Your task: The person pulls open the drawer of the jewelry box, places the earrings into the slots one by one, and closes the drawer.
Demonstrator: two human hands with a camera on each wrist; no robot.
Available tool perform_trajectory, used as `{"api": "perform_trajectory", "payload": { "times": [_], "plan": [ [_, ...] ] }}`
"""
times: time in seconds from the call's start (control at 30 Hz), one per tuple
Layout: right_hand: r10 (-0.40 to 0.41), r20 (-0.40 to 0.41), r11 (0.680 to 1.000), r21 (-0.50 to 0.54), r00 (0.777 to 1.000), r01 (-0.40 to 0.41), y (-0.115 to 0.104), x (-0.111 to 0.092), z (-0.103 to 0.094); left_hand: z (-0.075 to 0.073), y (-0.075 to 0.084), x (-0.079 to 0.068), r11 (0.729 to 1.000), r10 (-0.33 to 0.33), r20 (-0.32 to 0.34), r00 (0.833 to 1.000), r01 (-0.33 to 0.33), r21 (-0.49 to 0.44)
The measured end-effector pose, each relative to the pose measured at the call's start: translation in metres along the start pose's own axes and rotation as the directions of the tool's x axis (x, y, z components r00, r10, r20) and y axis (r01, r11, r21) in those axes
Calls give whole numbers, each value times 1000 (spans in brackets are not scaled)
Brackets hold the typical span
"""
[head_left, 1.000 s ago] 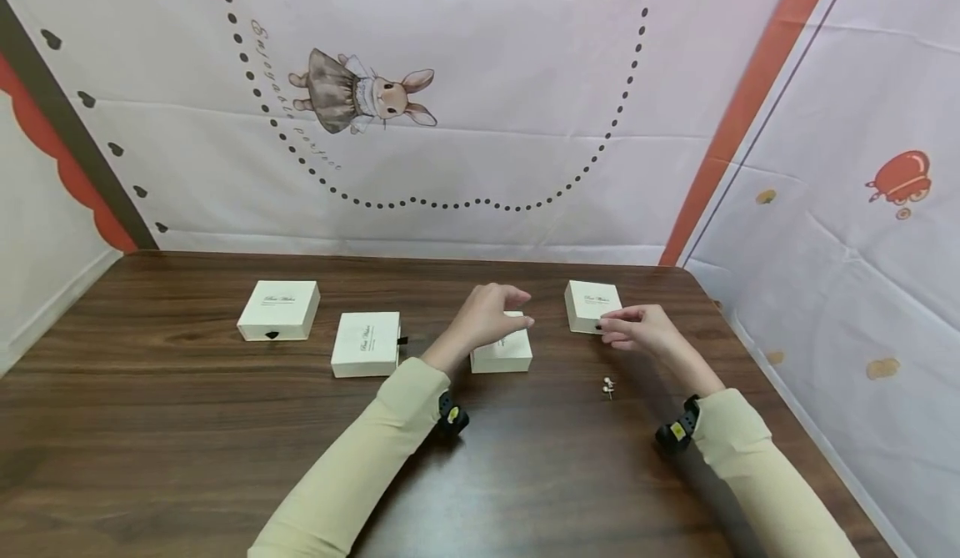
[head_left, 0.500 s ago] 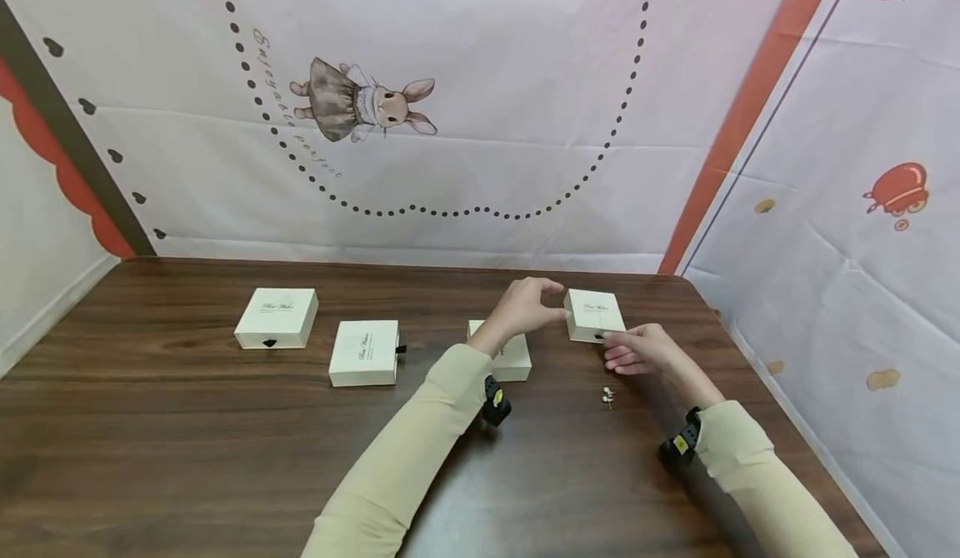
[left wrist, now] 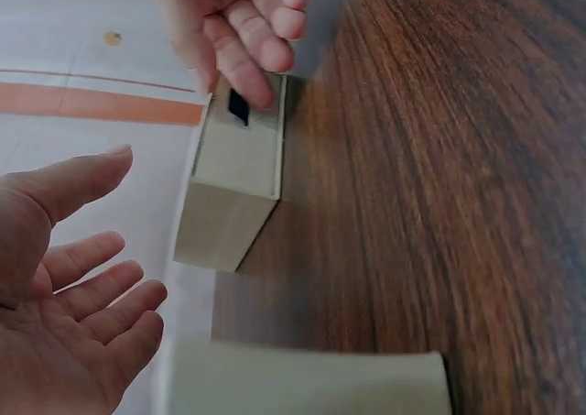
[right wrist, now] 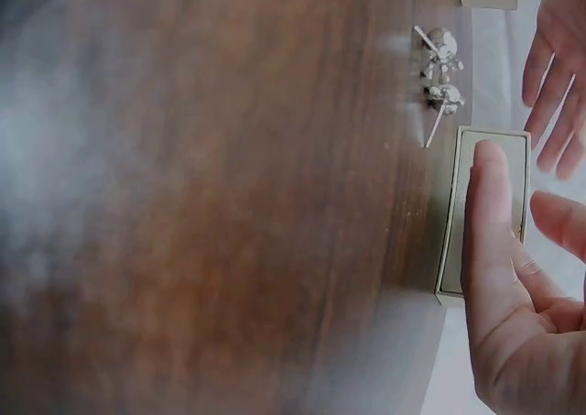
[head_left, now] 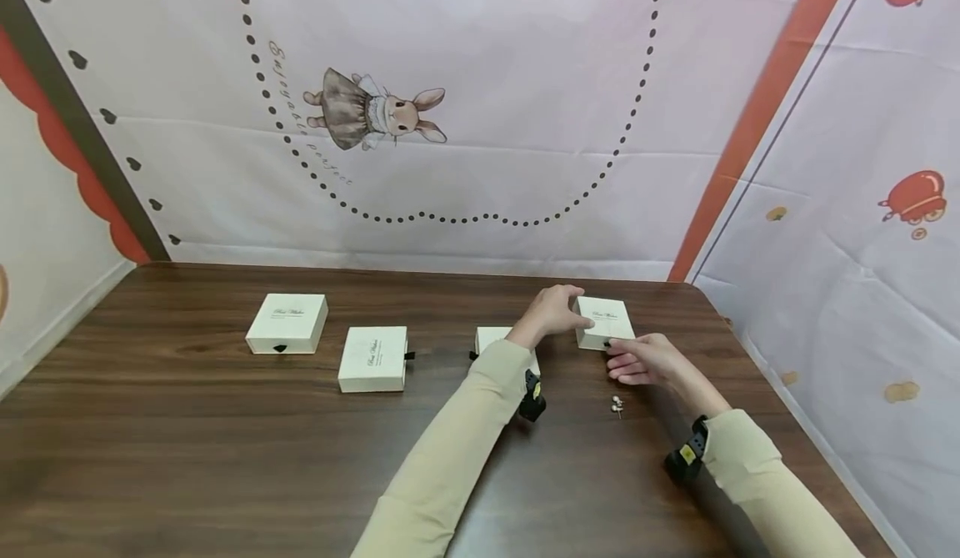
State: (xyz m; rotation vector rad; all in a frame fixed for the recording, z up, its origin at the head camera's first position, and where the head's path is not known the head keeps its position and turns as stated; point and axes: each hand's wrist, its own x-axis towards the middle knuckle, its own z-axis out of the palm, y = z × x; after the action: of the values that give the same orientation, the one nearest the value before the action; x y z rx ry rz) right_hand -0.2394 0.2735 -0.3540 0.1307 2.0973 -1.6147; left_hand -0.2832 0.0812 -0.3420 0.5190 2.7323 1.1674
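My left hand (head_left: 553,314) reaches to the left side of the small cream gift box (head_left: 609,319) at the far right of the table. In the left wrist view, its thumb and fingers are spread, with a gap between them and the box (left wrist: 233,163). Right at the front face of that box are the fingertips of my right hand (head_left: 651,361), beside the black pull tab (left wrist: 238,106). Its thumb stands apart from the tab, and the fingers are loosely extended. A pair of silver stud earrings (right wrist: 441,74) lies on the table in front of this box.
Another cream box (head_left: 492,338) is partly covered by my left forearm. Further left sit two more cream boxes, one with its tab facing right (head_left: 372,359) and one with its tab facing front (head_left: 287,324). A printed cloth (head_left: 525,166) hangs behind the wooden table (head_left: 225,449).
My left hand has moved right, from over the third box to the side of the far right box. My right hand has stayed near that box's front tab. The earrings remain in place.
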Motion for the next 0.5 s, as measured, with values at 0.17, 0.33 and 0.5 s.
{"api": "perform_trajectory", "payload": {
  "times": [0.17, 0.33, 0.5],
  "plan": [
    [1, -12, 999, -40, 1000, -2, 2, 0, -3, 10, 7, 7, 991, -3, 49, 999, -3, 134],
    [11, -49, 994, -108, 999, -16, 3, 1, -3, 13, 11, 9, 969, 17, 114, 993, -45, 242],
    [6, -42, 993, -114, 999, -11, 0, 3, -2, 12, 11, 12, 937, 10, 117, 993, -50, 347]
  ]
}}
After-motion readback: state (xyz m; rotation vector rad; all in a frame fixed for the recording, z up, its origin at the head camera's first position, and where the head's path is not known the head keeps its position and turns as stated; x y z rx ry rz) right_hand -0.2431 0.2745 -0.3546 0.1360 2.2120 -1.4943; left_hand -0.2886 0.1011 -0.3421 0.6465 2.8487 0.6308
